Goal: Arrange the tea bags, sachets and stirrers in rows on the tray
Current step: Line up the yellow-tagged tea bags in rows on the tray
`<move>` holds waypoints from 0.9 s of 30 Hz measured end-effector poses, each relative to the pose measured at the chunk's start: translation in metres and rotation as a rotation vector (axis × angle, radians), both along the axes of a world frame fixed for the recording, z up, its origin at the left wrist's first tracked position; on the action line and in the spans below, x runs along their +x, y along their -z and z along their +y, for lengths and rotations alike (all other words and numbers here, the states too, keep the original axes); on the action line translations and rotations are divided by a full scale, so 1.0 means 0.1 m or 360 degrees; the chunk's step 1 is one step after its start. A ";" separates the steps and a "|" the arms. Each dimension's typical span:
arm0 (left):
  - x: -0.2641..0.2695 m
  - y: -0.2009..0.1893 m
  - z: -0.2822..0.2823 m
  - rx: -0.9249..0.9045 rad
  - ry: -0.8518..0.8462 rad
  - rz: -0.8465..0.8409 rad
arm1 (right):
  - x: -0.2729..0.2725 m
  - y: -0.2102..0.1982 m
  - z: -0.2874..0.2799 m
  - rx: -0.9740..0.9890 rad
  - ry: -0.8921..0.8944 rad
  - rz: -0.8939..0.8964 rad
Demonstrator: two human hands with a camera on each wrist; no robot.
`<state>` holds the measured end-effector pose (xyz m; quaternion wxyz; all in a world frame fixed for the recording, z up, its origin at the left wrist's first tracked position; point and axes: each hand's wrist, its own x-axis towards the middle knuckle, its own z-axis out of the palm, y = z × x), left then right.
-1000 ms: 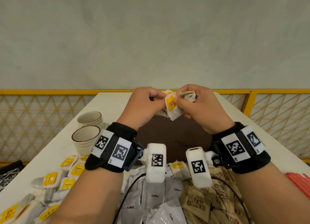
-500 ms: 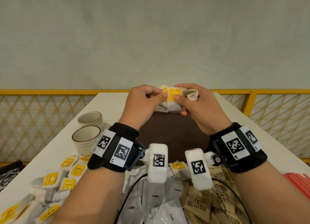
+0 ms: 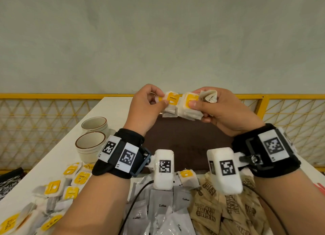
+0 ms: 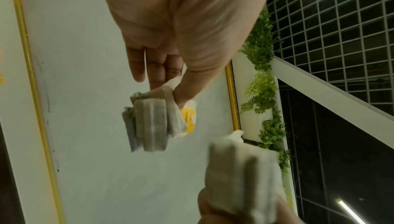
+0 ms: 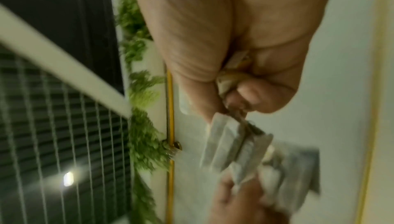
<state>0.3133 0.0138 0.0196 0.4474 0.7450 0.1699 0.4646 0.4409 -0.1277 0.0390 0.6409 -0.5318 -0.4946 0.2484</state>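
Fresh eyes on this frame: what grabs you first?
Both hands raised above the dark brown tray: left hand and right hand each pinch a bunch of yellow-tagged white tea bags. Near the table edge lie grey coffee sachets and brown sugar sachets.

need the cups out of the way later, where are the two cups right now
In the head view the two cups stand on the white table, left of the brown tray, just beyond the loose tea bags.

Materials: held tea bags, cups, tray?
Tea bags: thin, matte filter paper, apparently; creased, dark contents showing through, glossy yellow card tags. Cups: glazed ceramic, likely; cream sheen, brown rim line. Tray: dark brown, matte; material unclear.
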 end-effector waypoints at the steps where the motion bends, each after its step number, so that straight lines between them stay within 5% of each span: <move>1: 0.01 0.01 -0.01 -0.0004 0.0001 0.0008 | 0.00 0.00 0.00 -0.0003 -0.0022 -0.0014; 5: 0.02 0.01 -0.05 -0.0067 0.0076 -0.0018 | -0.05 0.02 0.00 -0.0033 -0.0228 0.0084; 12: 0.00 -0.03 -0.09 -0.0023 0.0168 0.0085 | -0.03 0.14 0.17 0.0069 0.0303 -0.0147; 19: -0.02 -0.06 -0.15 0.0046 0.0365 0.0194 | 0.00 0.16 0.19 0.0081 0.0444 -0.0252; 23: 0.00 -0.07 -0.21 0.0121 0.0495 0.0369 | 0.02 0.16 0.19 0.0097 0.0429 -0.0163; 27: 0.02 -0.05 -0.19 0.0122 0.0327 0.0388 | 0.02 0.18 0.21 0.0059 0.0313 0.0049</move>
